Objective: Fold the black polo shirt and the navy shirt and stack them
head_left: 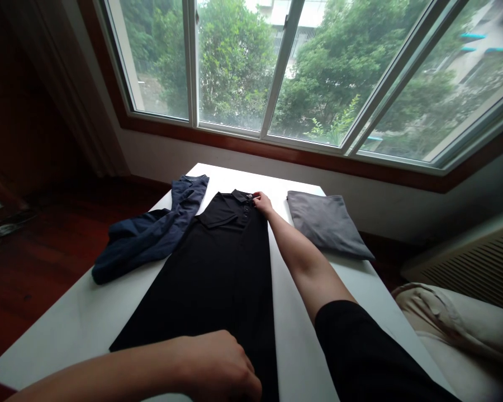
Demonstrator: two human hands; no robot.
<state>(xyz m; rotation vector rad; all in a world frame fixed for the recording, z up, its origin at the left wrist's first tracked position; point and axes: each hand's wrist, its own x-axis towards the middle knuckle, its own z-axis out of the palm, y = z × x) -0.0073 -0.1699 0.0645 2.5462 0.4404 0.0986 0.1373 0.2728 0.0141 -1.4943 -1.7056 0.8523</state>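
Observation:
A black polo shirt (218, 273) lies lengthwise on the white table (88, 318), its buttoned collar at the far end and one side folded inward. My right hand (262, 204) reaches out to the collar, its fingers closed on the shirt's edge beside the buttons. Low in the view, my left hand (226, 365) is over the near part of the shirt, knuckles up and fingers curled down; its fingertips and anything in them are hidden.
Dark blue clothing (151, 234) lies loosely on the table's left side. A folded grey cloth (329, 223) is at the far right. Beyond the table are a wall and window; beige fabric (452, 318) sits beside it at right.

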